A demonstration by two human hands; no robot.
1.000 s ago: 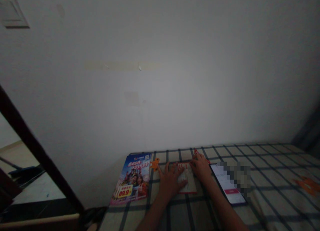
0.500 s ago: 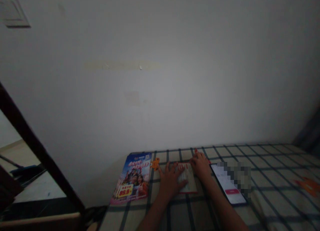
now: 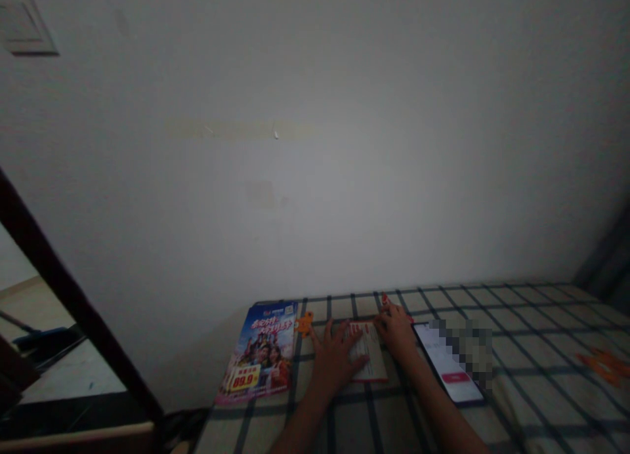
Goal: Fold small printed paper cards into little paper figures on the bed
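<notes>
My left hand lies with its fingers spread on a white sheet or booklet with red print at its top and a red lower edge. Part of that paper is hidden under the fingers. At its upper right corner, my right hand has its fingers bent around a small red thing. Red bits show above the fingers and beside the wrist, but its kind is hidden. An orange cut-out figure lies just beyond my left fingertips.
A stack of colourful flyers lies left of my hands. On the right is a phone with a lit screen. Another orange shape lies far right on the checked cloth. The wall rises behind; a dark post slants at left.
The fingers of my right hand have shifted slightly around the red thing. My left hand stays spread on the paper. The view has moved a little.
</notes>
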